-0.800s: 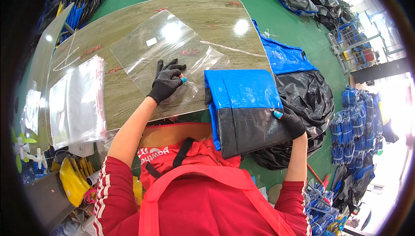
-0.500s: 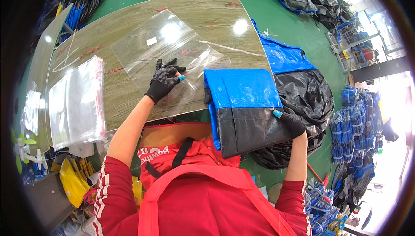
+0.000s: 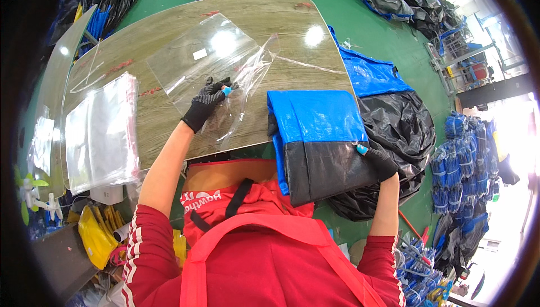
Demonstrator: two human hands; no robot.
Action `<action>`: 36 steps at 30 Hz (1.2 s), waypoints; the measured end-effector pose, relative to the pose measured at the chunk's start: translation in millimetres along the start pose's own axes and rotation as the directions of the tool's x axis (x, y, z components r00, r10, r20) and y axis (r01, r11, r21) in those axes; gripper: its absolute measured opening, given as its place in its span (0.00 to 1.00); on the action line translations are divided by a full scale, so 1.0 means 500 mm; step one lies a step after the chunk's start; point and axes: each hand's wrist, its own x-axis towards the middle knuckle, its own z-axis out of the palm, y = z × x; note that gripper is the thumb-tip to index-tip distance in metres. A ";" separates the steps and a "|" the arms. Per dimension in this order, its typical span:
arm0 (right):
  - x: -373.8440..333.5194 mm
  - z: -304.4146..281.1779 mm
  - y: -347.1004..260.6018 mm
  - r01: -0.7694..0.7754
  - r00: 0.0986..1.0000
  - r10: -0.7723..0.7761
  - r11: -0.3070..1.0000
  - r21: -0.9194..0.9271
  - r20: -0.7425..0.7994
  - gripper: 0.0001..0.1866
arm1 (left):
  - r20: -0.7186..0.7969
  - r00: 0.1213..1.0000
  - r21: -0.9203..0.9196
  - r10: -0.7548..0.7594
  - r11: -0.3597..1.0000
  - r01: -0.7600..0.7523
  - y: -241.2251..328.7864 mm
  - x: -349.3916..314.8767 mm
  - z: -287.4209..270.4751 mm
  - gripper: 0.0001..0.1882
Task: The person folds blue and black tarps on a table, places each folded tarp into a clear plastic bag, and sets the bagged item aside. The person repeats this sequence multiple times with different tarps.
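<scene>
From my end, the table is my reference. The left hand is over the middle of the table, on the clear bag, fingers drawn in narrow with the thumb close to them; I cannot tell whether film is pinched between. The bag lies slantwise on the tabletop, its right part creased up beside that hand, and I judge the support underneath helps keep such limp film in reach.

The right hand grips the folded sheet by its right edge, thumb on top, probably so the layers stay together. The sheet sits at the table's near right corner, partly past the edge, so I read that grip as bearing some weight. A bag stack lies at the table's left end, apart from both hands.
</scene>
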 end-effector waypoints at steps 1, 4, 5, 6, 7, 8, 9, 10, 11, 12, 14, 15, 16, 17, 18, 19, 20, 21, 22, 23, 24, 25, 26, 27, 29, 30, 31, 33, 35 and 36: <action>-0.002 -0.002 0.001 0.010 1.000 -0.009 1.000 -0.025 0.018 0.41 | 0.034 0.999 0.057 -0.018 0.998 0.017 0.001 0.000 -0.001 0.17; -0.005 0.000 0.006 0.016 0.999 -0.014 0.998 -0.054 0.043 0.44 | 0.062 0.997 0.184 0.053 0.981 -0.063 0.040 -0.036 -0.035 0.16; -0.005 0.002 0.007 0.012 0.999 -0.010 0.998 -0.055 0.042 0.45 | -0.031 0.980 0.275 0.199 0.944 -0.183 0.057 -0.058 -0.043 0.17; -0.006 0.004 0.009 0.035 0.999 -0.033 0.998 -0.051 0.043 0.45 | -0.022 0.910 0.748 0.415 0.611 -0.260 0.075 -0.086 -0.062 0.24; -0.006 0.005 0.012 0.043 0.999 -0.042 0.998 -0.036 0.033 0.44 | 0.008 0.956 0.796 0.295 0.576 -0.185 0.091 -0.122 -0.073 0.36; -0.006 0.007 0.015 0.061 0.998 -0.061 0.998 -0.016 0.007 0.42 | 0.216 0.955 0.846 0.206 0.449 -0.288 0.101 -0.162 -0.085 0.40; -0.005 0.008 0.019 0.099 0.995 -0.099 0.995 -0.005 -0.026 0.41 | 0.378 0.925 0.864 0.025 0.349 -0.363 0.106 -0.203 -0.092 0.44; -0.005 0.009 0.023 0.188 0.980 -0.190 0.981 -0.039 -0.056 0.39 | 0.384 0.921 0.831 0.061 0.412 -0.374 0.104 -0.238 -0.099 0.45; -0.004 0.008 0.026 0.102 0.993 -0.097 0.992 0.079 -0.061 0.37 | 0.437 0.896 0.804 -0.078 0.481 -0.351 0.099 -0.267 -0.112 0.47; -0.005 0.008 0.030 0.009 1.000 -0.005 0.983 0.182 -0.025 0.36 | 0.389 0.919 0.843 -0.065 0.427 -0.326 0.086 -0.285 -0.115 0.40; -0.009 0.005 0.038 -0.080 0.993 0.093 0.984 0.157 -0.078 0.30 | 0.404 0.907 0.774 0.119 0.484 -0.408 0.067 -0.315 -0.123 0.36; -0.012 0.003 0.041 -0.072 0.997 0.076 0.987 0.144 -0.020 0.29 | 0.355 0.927 0.791 0.118 0.490 -0.365 0.065 -0.322 -0.129 0.34; -0.012 0.001 0.044 -0.060 0.998 0.064 0.989 0.133 -0.025 0.28 | 0.438 0.892 0.774 0.112 0.457 -0.438 0.071 -0.319 -0.142 0.25; -0.014 0.001 0.047 -0.018 0.999 0.022 0.991 0.133 -0.035 0.28 | 0.263 0.952 0.669 0.157 0.681 -0.297 0.084 -0.311 -0.155 0.20; -0.014 -0.001 0.047 -0.005 0.999 0.008 0.994 0.112 -0.032 0.29 | 0.064 0.995 0.509 0.077 0.855 -0.099 0.109 -0.300 -0.175 0.15; -0.015 -0.001 0.049 -0.035 0.998 0.040 0.994 0.106 -0.053 0.30 | -0.099 0.985 0.314 -0.139 0.935 0.163 0.142 -0.287 -0.194 0.11; -0.014 -0.002 0.049 -0.043 0.998 0.048 0.994 0.104 -0.047 0.31 | -0.172 0.977 0.077 -0.127 0.987 0.142 0.179 -0.262 -0.228 0.11; -0.014 -0.001 0.050 -0.050 0.998 0.054 0.994 0.102 -0.040 0.32 | -0.258 0.930 -0.109 -0.262 0.964 0.242 0.218 -0.222 -0.266 0.12; -0.015 0.000 0.051 -0.029 0.998 0.033 0.995 0.097 -0.045 0.32 | -0.287 0.944 0.005 -0.163 0.985 0.172 0.253 -0.184 -0.297 0.13; -0.015 0.001 0.051 -0.004 0.999 0.009 0.996 0.091 -0.049 0.33 | -0.386 0.918 0.114 -0.087 0.983 0.141 0.280 -0.133 -0.324 0.14; -0.019 0.003 0.053 0.024 0.998 -0.019 0.996 0.085 -0.054 0.34 | -0.214 0.960 0.430 0.183 0.900 -0.075 0.290 -0.072 -0.336 0.15; -0.021 0.003 0.054 0.011 0.998 -0.006 0.997 0.082 -0.061 0.34 | -0.006 0.917 0.642 0.399 0.705 -0.303 0.294 -0.007 -0.346 0.17; -0.027 0.005 0.057 -0.005 0.997 0.011 0.997 0.078 -0.074 0.34 | 0.180 0.795 0.748 0.579 0.444 -0.493 0.285 0.057 -0.342 0.18; -0.033 0.003 0.057 -0.015 0.994 0.023 0.997 0.075 -0.104 0.34 | 0.390 0.669 0.794 0.633 0.137 -0.593 0.267 0.115 -0.327 0.19; -0.053 0.001 0.063 -0.039 0.993 0.057 0.986 0.164 -0.105 0.35 | 0.511 0.715 0.722 0.476 0.214 -0.658 0.214 0.208 -0.269 0.19; -0.064 0.000 0.068 -0.032 0.992 0.054 0.983 0.180 -0.115 0.35 | 0.550 0.790 0.774 0.270 0.190 -0.604 0.184 0.244 -0.223 0.19; -0.076 -0.003 0.071 -0.028 0.991 0.053 0.980 0.197 -0.125 0.36 | 0.553 0.815 0.802 0.173 0.155 -0.577 0.157 0.272 -0.174 0.19; -0.096 -0.009 0.082 -0.012 0.988 0.041 0.982 0.188 -0.148 0.36 | 0.643 0.702 0.724 0.305 0.058 -0.688 0.117 0.294 -0.082 0.19; -0.107 -0.017 0.094 -0.014 0.985 0.044 0.984 0.177 -0.169 0.36 | 0.674 0.682 0.695 0.285 0.069 -0.716 0.107 0.301 -0.010 0.16; -0.109 -0.020 0.100 -0.021 0.983 0.052 0.985 0.171 -0.175 0.36 | 0.633 0.628 0.692 0.452 0.033 -0.721 0.113 0.298 0.013 0.18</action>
